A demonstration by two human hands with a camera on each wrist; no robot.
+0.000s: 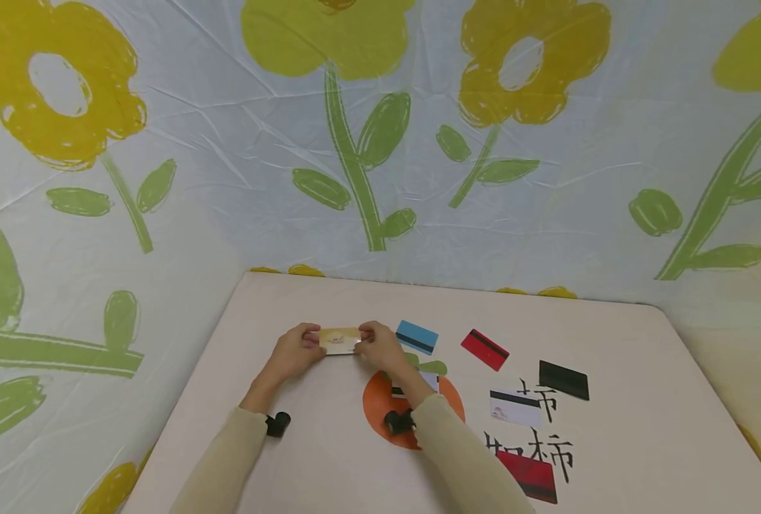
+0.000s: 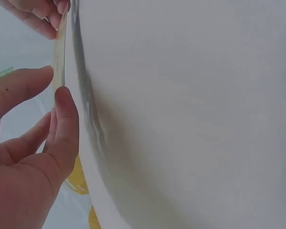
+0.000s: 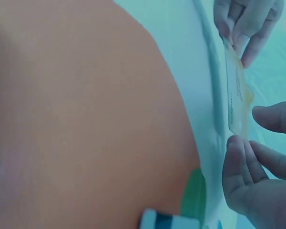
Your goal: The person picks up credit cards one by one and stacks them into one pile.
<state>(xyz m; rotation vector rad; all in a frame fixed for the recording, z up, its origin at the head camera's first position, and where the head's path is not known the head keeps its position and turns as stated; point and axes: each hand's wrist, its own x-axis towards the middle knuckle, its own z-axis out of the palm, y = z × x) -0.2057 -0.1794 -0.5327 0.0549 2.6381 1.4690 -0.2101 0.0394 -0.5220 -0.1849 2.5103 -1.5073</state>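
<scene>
A gold and cream card (image 1: pixel 340 341) is held level between both hands at the left-middle of the table. My left hand (image 1: pixel 294 353) pinches its left end between thumb and fingers, and my right hand (image 1: pixel 382 348) pinches the right end. Seen nearly edge-on in the left wrist view, the card (image 2: pixel 60 55) is raised off the pale surface. The right wrist view shows small print on the card's face (image 3: pixel 235 93), too blurred to read. Just right of the right hand lies a blue card (image 1: pixel 417 337) with a dark stripe.
Several striped cards lie to the right: a red card (image 1: pixel 485 350), a black card (image 1: pixel 564 380), a white card (image 1: pixel 514 408) and another red card (image 1: pixel 528 477). Under my right forearm, another white card (image 1: pixel 430 381) is partly hidden on the printed orange fruit (image 1: pixel 375 407). Flowered cloth (image 1: pixel 226 143) hangs behind.
</scene>
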